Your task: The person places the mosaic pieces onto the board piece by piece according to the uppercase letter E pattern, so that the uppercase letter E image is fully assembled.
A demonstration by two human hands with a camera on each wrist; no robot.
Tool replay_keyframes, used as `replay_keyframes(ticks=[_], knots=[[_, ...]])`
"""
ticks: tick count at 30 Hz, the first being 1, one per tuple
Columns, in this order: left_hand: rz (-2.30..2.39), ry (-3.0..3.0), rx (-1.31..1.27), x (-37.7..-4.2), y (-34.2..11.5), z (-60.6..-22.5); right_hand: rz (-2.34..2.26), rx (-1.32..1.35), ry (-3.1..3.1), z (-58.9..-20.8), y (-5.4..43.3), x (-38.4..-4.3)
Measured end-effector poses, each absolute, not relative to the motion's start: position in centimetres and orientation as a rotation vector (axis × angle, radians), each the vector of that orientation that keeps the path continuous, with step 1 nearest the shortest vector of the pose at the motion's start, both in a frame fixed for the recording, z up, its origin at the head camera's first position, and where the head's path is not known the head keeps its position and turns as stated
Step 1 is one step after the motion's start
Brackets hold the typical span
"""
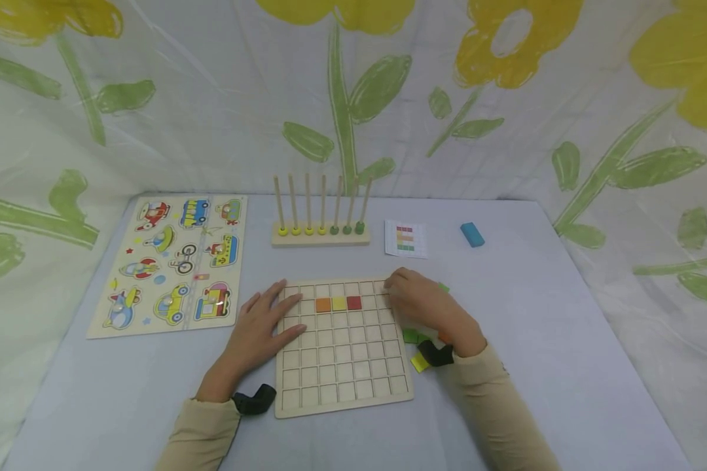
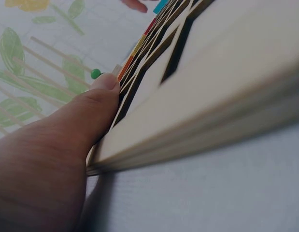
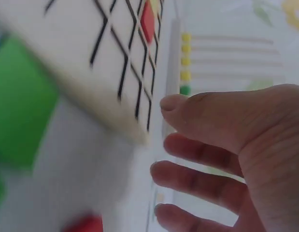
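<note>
A square wooden grid board (image 1: pixel 343 373) lies in front of me. In its second row from the far side sit an orange tile (image 1: pixel 323 305), a yellow tile (image 1: pixel 338 303) and a red tile (image 1: pixel 354 303), side by side. My left hand (image 1: pixel 258 332) rests on the board's left edge with its fingers spread, and the left wrist view shows the thumb (image 2: pixel 98 101) along the rim. At the far right corner is my right hand (image 1: pixel 421 299); in the right wrist view its fingers (image 3: pixel 197 179) are loosely bent, with nothing visible between them and the thumb.
Loose green tiles (image 1: pixel 410 335) and a yellow one (image 1: pixel 420 362) lie right of the board, partly under my right forearm. Behind stand a peg rack (image 1: pixel 321 241), a pattern card (image 1: pixel 419 245) and a blue block (image 1: pixel 472 234). A vehicle puzzle (image 1: pixel 173 278) lies left.
</note>
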State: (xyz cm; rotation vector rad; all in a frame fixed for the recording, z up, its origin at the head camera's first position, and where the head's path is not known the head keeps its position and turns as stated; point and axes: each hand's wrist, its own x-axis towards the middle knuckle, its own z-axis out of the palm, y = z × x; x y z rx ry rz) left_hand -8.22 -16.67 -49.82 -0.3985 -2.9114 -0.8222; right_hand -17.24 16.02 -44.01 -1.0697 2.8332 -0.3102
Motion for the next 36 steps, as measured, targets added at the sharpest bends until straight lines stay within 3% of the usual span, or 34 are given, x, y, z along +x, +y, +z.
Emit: replay_keyframes(ticks=[12,36], knots=[[-0.894,-2.934,-0.256,-8.3,-16.4,-49.5,-0.409,-0.397,2.748,-43.3,23.7,-18.1],[-0.868,-2.959,-0.278,-8.1,-16.6,-49.6,-0.422,-0.426,2.817,-44.5,23.9,-18.0]])
